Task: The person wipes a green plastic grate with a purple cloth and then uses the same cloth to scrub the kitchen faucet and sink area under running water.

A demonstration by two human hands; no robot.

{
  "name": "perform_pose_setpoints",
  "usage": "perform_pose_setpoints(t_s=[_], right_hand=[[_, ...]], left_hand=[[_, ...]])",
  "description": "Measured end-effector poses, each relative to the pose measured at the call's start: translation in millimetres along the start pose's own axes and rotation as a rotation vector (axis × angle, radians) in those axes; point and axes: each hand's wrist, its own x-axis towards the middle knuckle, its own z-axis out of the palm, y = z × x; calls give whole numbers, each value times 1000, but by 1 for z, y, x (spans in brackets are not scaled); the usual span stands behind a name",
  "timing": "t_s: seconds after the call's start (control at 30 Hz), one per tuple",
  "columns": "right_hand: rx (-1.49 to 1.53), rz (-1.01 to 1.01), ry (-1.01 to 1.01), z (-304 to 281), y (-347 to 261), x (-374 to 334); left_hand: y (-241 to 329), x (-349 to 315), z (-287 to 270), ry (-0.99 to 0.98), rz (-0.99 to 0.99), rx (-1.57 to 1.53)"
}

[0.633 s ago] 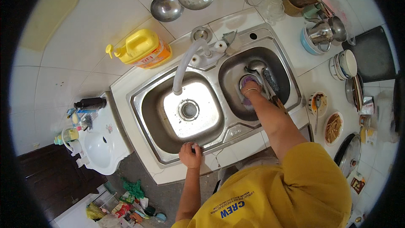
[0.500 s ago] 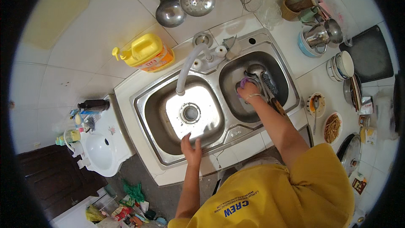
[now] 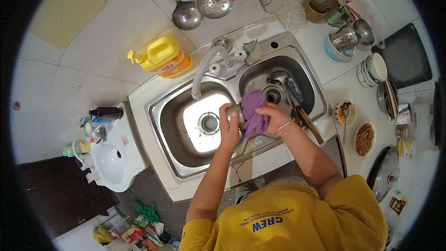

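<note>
Over the ridge between the two basins, my left hand [image 3: 228, 128] is closed round a small grey metal cylinder [image 3: 236, 113], whose exact kind I cannot make out. A purple cloth [image 3: 253, 107] lies bunched against the cylinder's right end. My right hand [image 3: 278, 118] grips this cloth from the right, its fingers partly hidden. Below both hands is the steel double sink [image 3: 158, 146]. In the right basin rest a ladle [image 3: 279, 76] and other long utensils, one with a wooden handle [image 3: 310, 125] reaching over the front rim. That basin's drain [image 3: 273, 95] shows.
A white faucet [image 3: 197, 83] curves over the left basin. Behind it stands a yellow jug [image 3: 163, 56]. At right are a bowl with a spoon [image 3: 346, 111], a dish of food [image 3: 365, 139], stacked bowls [image 3: 374, 70] and a pot lid [image 3: 386, 176]. Ladles [image 3: 187, 15] hang above.
My right hand has lifted out of the right basin with the purple cloth and moved toward the middle. My left hand, open before, has moved up and right and now holds the metal cylinder.
</note>
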Motion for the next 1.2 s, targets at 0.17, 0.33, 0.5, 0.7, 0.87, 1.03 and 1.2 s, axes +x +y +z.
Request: perform_pose_setpoints(t_s=[0.17, 0.33, 0.5, 0.7, 0.87, 1.03, 1.2], right_hand=[[-452, -210, -16, 24, -17, -6], [-1166, -473, 3, 30, -20, -18], [-1501, -350, -237, 52, -18, -21], [-1020, -260, -567, 78, -26, -30], [-1464, -309, -493, 80, -30, -32], [-2302, -578, -671, 62, -39, -26], [-2490, -795, -436, 27, -15, -8]], left_hand=[[20, -6, 14, 119, 23, -112], [40, 12, 13, 147, -310, -556], [43, 8, 3, 52, -314, -391], [48, -3, 0, 108, -280, -676], [18, 18, -18, -27, -444, -946], [48, 16, -31, -321, -895, -798], [43, 29, -32, -401, -917, -514]])
